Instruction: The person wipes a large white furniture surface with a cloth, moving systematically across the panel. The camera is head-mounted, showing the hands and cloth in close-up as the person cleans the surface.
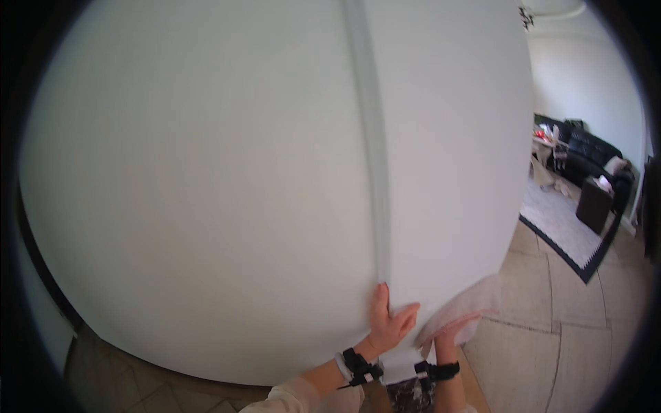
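A large pale panel (232, 180) with a grey vertical groove (372, 129) fills most of the view in front of me. My left hand (391, 322) touches the panel at the lower end of the visible groove, thumb and fingers apart, holding nothing. Just to its right, my right hand (448, 335) is partly hidden by a thin whitish cloth with a pink edge (467, 307), which it holds near the panel's lower right edge. Both wrists wear black straps.
Tiled floor (542, 310) runs along the right and below. Farther off at the right are a grey rug with a dark border (560, 217), a black sofa (594, 149) and a dark box-shaped thing (594, 204). A dark edge (44, 263) bends down the left.
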The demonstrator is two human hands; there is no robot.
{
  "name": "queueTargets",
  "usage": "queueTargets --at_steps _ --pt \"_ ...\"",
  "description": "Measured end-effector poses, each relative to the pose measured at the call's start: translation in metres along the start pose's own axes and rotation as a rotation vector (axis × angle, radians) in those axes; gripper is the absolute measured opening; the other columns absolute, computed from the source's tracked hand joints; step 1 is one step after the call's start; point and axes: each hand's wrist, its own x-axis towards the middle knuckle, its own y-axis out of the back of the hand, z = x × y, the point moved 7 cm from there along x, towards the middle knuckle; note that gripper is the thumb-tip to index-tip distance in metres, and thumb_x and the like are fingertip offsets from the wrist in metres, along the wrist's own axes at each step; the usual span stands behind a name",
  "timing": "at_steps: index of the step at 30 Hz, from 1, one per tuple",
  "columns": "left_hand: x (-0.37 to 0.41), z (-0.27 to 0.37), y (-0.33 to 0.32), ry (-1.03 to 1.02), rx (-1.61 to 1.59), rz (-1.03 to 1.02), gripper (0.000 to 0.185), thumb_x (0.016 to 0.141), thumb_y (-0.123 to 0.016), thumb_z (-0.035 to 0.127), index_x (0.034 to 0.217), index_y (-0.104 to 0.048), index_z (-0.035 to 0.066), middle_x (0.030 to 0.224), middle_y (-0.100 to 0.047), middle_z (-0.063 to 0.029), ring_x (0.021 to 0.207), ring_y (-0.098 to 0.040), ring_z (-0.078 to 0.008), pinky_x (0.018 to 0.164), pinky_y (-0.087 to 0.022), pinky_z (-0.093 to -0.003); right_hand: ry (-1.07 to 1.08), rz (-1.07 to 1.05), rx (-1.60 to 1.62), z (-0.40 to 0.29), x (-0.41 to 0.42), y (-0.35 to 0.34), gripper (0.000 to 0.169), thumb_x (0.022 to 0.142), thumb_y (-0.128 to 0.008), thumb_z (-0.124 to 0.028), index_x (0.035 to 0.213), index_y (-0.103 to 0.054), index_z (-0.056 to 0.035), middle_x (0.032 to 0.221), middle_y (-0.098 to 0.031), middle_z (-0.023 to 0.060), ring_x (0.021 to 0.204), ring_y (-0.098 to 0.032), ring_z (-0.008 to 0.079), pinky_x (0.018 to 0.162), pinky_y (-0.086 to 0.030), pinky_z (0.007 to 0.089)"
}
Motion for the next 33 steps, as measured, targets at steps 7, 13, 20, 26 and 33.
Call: queueTargets --at_steps 7,13,20,26,33 --pt "0.012 0.000 0.009 -0.029 0.002 0.062 0.038 0.068 -0.072 0.011 0.105 -0.065 0.020 0.134 -0.030 -0.0315 0.118 -0.040 -0.0457 0.100 -0.034 -0.0520 0.183 0.013 -0.078 -0.058 0.105 0.005 0.059 0.094 -0.040 -0.035 0.141 -0.021 -0.0038 0.145 -0.025 0.0145 0.134 -0.024 0.0283 0.110 -0.016 0.0411" --pt "0.011 -0.001 0.005 -0.042 -0.050 0.013 0.035 0.066 -0.073 0.004 0.100 -0.064 0.013 0.140 -0.017 -0.0345 0.126 -0.030 -0.0485 0.101 -0.030 -0.0486 0.330 -0.073 -0.310 -0.028 0.142 0.016 0.067 0.091 -0.047 -0.034 0.142 -0.016 -0.0031 0.146 -0.021 0.0158 0.135 -0.020 0.0265 0.111 -0.015 0.0381" --pt "-0.001 -0.007 -0.002 -0.046 -0.028 -0.024 0.032 0.071 -0.073 0.007 0.101 -0.063 0.011 0.142 -0.011 -0.0354 0.130 -0.021 -0.0497 0.104 -0.023 -0.0521 0.262 -0.140 -0.120 -0.019 0.153 0.005 0.062 0.093 -0.045 -0.032 0.141 -0.020 -0.0024 0.144 -0.026 0.0143 0.132 -0.026 0.0251 0.110 -0.019 0.0365" --pt "0.010 -0.002 -0.002 -0.093 -0.087 -0.028 0.030 0.076 -0.071 0.010 0.104 -0.062 0.012 0.140 -0.010 -0.0373 0.131 -0.015 -0.0497 0.106 -0.017 -0.0549 0.176 -0.236 0.133 -0.022 0.167 0.007 0.057 0.095 -0.042 -0.030 0.140 -0.022 -0.0022 0.143 -0.029 0.0130 0.130 -0.030 0.0239 0.109 -0.022 0.0352" --pt "-0.019 -0.026 -0.018 0.232 -0.189 -0.126 0.039 0.067 -0.075 0.011 0.103 -0.060 0.005 0.121 -0.035 -0.0275 0.107 -0.038 -0.0422 0.090 -0.034 -0.0495 -0.019 -0.276 0.439 0.000 0.169 0.023 0.052 0.097 -0.038 -0.028 0.140 -0.025 -0.0019 0.142 -0.033 0.0116 0.127 -0.034 0.0224 0.108 -0.025 0.0337"
